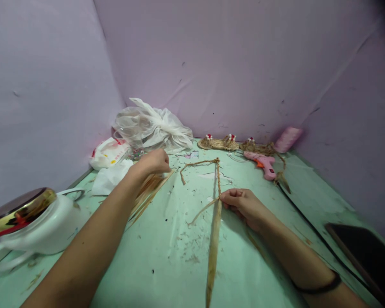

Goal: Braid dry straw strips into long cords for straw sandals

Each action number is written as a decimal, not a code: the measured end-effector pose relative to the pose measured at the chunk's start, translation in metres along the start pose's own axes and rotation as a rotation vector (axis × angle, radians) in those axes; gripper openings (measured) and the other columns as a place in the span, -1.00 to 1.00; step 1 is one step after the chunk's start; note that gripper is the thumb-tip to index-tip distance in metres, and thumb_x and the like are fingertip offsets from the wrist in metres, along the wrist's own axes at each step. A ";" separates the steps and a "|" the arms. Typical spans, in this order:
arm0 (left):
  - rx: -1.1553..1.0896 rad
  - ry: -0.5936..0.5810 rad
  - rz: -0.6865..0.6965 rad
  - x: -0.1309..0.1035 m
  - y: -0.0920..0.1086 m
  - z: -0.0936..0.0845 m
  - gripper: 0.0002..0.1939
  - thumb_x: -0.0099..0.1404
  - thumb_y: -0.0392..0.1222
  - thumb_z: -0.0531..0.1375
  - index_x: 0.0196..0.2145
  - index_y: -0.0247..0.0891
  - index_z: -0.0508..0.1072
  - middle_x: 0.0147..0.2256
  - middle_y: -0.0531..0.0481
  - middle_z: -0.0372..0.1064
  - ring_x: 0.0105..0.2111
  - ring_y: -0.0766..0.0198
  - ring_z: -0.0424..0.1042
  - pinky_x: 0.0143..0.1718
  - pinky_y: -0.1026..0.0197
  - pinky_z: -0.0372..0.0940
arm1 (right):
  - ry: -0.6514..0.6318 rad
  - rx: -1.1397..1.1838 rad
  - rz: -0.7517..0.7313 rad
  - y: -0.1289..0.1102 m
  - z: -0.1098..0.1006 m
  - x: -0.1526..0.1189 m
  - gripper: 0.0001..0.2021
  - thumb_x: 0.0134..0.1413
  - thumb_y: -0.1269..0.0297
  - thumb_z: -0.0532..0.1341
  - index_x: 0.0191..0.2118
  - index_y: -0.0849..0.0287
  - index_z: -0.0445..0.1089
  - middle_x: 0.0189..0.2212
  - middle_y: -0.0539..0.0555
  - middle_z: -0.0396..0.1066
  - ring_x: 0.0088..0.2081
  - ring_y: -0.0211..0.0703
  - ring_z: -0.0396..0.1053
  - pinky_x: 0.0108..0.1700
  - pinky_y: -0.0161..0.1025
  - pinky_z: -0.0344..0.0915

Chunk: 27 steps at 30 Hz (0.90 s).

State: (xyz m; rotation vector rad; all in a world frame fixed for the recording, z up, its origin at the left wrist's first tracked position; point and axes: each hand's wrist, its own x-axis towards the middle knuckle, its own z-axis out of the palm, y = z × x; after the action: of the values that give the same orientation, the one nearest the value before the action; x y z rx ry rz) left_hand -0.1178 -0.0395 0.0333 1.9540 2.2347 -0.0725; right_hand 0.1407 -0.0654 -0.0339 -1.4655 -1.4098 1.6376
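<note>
My right hand (pixel 244 207) pinches a thin braided cord (pixel 218 177) of dried plant fibre at the point where its loose strands spread. A long flat strip (pixel 213 252) runs from that point toward me, and a thinner strand (pixel 201 212) splits off to the left. Beyond the hand, the cord bends at a small knot and trails left along the table. Closed fingers bring my left hand (pixel 155 161) down at the top end of a bundle of dried fibre strips (pixel 149 194). Whether it grips one strip or several is hidden.
Two woven slipper-like pieces (pixel 218 144) with red and white beads lie at the back. Right of them are a pink thread spool (pixel 288 139) and a pink glue gun (pixel 263 164). A dark phone-like slab (pixel 362 252), white plastic bag (pixel 157 128) and white pot (pixel 45 231) stand around.
</note>
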 end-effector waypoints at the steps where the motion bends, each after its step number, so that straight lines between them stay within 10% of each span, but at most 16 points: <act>1: -0.002 -0.047 0.024 0.001 0.003 0.005 -0.80 -0.14 -0.18 0.13 -0.49 -0.24 0.46 -0.45 -0.08 0.41 -0.48 0.24 0.33 -0.49 0.28 0.11 | -0.002 -0.003 -0.003 0.000 0.000 0.000 -0.83 -0.33 0.27 0.22 -0.66 0.25 0.25 -0.77 -0.09 0.12 -0.72 -0.46 -0.08 -0.65 -0.37 -0.25; 6: -0.055 -0.028 0.000 0.010 0.003 0.021 -0.87 -0.18 -0.26 0.14 -0.57 -0.29 0.42 -0.54 -0.07 0.37 -0.53 0.27 0.30 -0.53 0.29 0.10 | -0.002 -0.005 0.000 -0.001 0.000 0.000 -0.85 -0.33 0.28 0.21 -0.64 0.25 0.28 -0.77 -0.10 0.15 -0.72 -0.46 -0.10 -0.65 -0.36 -0.25; 15: -1.082 -0.442 0.232 -0.008 0.019 -0.002 -0.89 -0.12 -0.27 0.22 -0.57 -0.35 0.36 -0.56 0.00 0.34 -0.71 0.53 0.10 -0.70 0.40 -0.03 | 0.016 0.021 -0.002 -0.004 0.001 -0.001 -0.91 -0.35 0.34 0.20 -0.63 0.26 0.29 -0.76 -0.09 0.17 -0.71 -0.44 -0.02 -0.65 -0.38 -0.18; 27: -0.812 -0.339 0.064 -0.031 0.092 0.037 -0.95 -0.14 -0.31 0.14 -0.66 -0.35 0.35 -0.80 0.12 0.08 -0.76 0.46 0.04 -0.73 0.37 -0.05 | -0.003 0.078 -0.012 -0.008 -0.001 -0.003 -0.92 -0.34 0.36 0.18 -0.62 0.26 0.29 -0.76 -0.09 0.18 -0.73 -0.47 -0.08 -0.65 -0.36 -0.24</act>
State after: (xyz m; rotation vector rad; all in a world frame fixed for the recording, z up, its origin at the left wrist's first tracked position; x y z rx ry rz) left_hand -0.0200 -0.0626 0.0089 1.4238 1.6091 0.4131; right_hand 0.1408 -0.0654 -0.0250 -1.4087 -1.3380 1.6686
